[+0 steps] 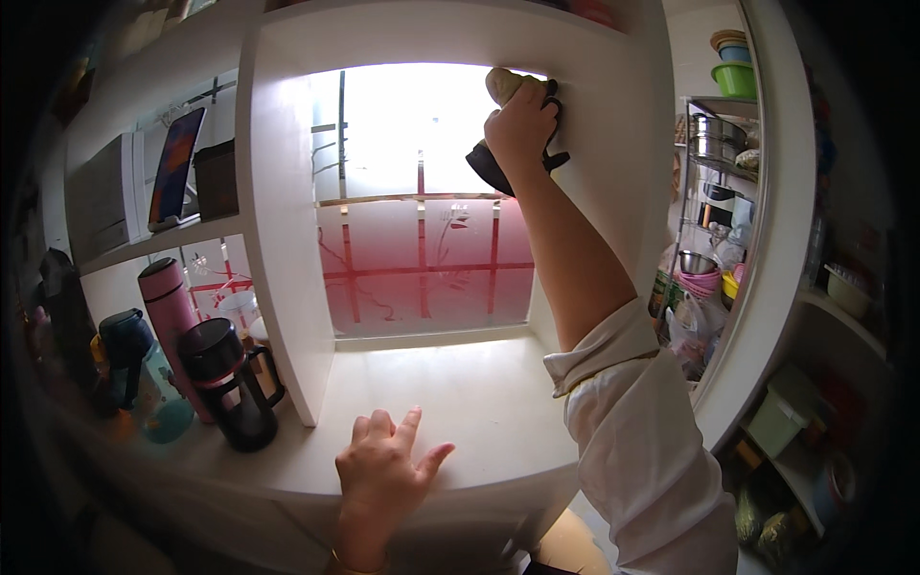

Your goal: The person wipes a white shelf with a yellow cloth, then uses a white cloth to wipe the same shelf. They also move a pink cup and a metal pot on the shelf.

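Note:
My right hand (pixel 523 126) is raised to the upper right corner of the cabinet opening. It grips a bunched cloth (pixel 501 85), yellowish at the top. Dark material (pixel 490 169) hangs below the hand and beside it, near the inner side wall (pixel 600 144); whether it belongs to the same cloth I cannot tell. Behind it is a frosted glass pane (pixel 431 244) with a line pattern, bright above and red below. My left hand (pixel 381 460) is over the front of the white shelf board (pixel 460 381), fingers spread and holding nothing.
On the left stand a black-lidded bottle with a handle (pixel 228 388), a pink flask (pixel 169 291) and a blue-lidded bottle (pixel 147 374). A tablet (pixel 176 169) leans on the shelf above them. A white upright panel (pixel 284 237) divides the cabinet. To the right, a metal rack (pixel 722 108) holds pots and basins.

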{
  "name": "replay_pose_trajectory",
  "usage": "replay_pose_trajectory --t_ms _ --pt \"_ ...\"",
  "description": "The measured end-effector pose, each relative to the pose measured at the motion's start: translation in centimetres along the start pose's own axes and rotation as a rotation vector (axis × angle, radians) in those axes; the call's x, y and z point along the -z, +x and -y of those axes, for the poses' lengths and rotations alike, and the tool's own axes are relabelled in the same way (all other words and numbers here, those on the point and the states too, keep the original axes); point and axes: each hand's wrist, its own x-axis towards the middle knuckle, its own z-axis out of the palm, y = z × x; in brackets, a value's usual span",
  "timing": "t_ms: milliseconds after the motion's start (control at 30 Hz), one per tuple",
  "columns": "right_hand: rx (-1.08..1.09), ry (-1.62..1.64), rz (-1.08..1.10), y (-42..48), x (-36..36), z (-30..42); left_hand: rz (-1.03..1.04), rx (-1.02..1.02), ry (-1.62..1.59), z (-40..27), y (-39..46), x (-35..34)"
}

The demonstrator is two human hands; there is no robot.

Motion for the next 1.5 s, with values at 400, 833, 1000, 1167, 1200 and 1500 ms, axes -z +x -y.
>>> replay_pose_trajectory --t_ms 400,833,1000,1167,1200,1500 --pt "0.24 0.147 0.115 -5.0 -2.9 20.5 0.098 0.033 -0.02 -0.1 0.2 0.3" --pt "0.223 1.11 0.367 -7.7 1.8 10.6 0.01 0.039 0.011 0.3 -0.1 0.1" --pt "-0.708 1.401 -0.216 0.5 3.9 10.8 0.025 0.054 0.01 0.4 -0.3 0.2" --pt "-0.252 0.985 -0.135 1.2 3.4 16.5 0.037 0.039 -0.003 -0.1 0.0 0.2" --pt "-0.146 1.058 -0.021 0.1 4.3 17.7 0.047 0.052 -0.001 0.2 0.0 0.3" --pt "-0.741 1.309 -0.467 4.3 8.2 11.6 0.081 0.08 -0.04 0.5 -0.3 0.3"
